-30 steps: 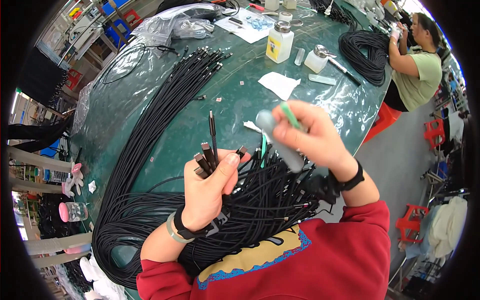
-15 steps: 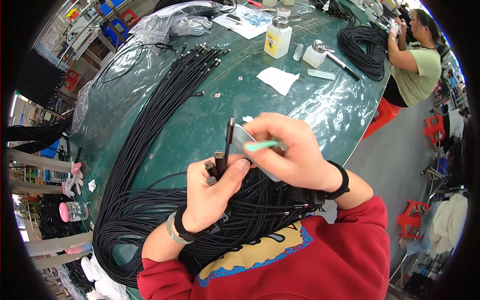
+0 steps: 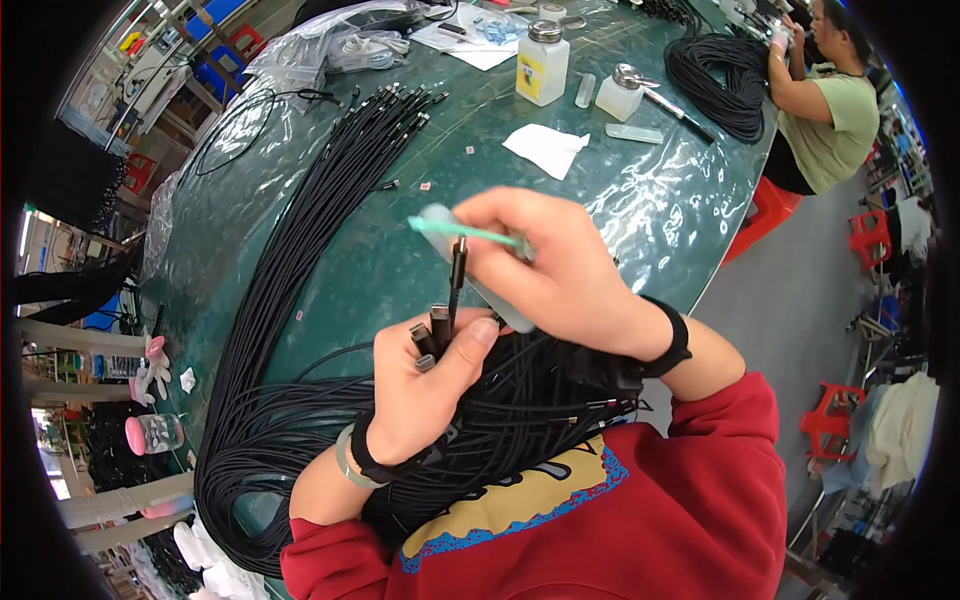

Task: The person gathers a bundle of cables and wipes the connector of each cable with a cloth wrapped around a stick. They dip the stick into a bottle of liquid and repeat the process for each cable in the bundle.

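My left hand point(image 3: 430, 385) grips several black cable ends point(image 3: 436, 330) in a bunch, one connector point(image 3: 458, 262) sticking up higher than the others. My right hand point(image 3: 560, 270) holds a thin green stick point(image 3: 462, 233) and a pale flat piece, with the stick's tip right above that raised connector. Many long black cables point(image 3: 300, 260) run from my lap across the green table point(image 3: 640, 200) to the far left.
A white dispenser bottle point(image 3: 541, 62), a smaller bottle point(image 3: 618, 92), a white cloth point(image 3: 546, 148) and a clear bag point(image 3: 330, 45) lie at the far side. Another person in a green shirt point(image 3: 830, 120) works beside a black cable coil point(image 3: 722, 70). Red stools stand on the right.
My right hand swung the green stick from the right over to the raised connector. My left hand lifted the cable ends slightly and one connector now stands higher.
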Motion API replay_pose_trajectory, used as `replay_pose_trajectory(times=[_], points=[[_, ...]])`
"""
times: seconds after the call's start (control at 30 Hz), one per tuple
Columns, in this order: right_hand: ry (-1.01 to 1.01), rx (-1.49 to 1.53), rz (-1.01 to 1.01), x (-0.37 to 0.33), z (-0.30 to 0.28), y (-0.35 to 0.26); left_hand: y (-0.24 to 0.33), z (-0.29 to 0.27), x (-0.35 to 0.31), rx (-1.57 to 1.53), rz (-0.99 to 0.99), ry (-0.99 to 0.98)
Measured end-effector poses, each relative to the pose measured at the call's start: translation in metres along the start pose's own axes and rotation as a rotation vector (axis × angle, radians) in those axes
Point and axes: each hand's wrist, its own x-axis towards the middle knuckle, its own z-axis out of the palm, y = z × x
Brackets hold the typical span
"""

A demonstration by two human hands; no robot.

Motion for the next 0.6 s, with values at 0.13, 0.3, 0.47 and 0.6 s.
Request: replay_pose_trajectory(times=[0.13,0.3,0.47,0.6], points=[[0.068,0.014,0.026,0.007,-0.004,-0.001,-0.001,0.0,0.001,0.042,0.007,0.021],[-0.034,0.214,0.13,-0.013,-0.006,-0.011,-0.001,-0.008,0.002,-0.032,0.013,0.023],[-0.041,-0.1,-0.08,-0.001,-0.002,-0.001,0.001,-0.001,-0.002,0.097,0.048,0.025],[0.04,0.045,0.052,0.012,-0.001,-0.002,-0.001,0.001,-0.001,0.079,0.045,0.048]])
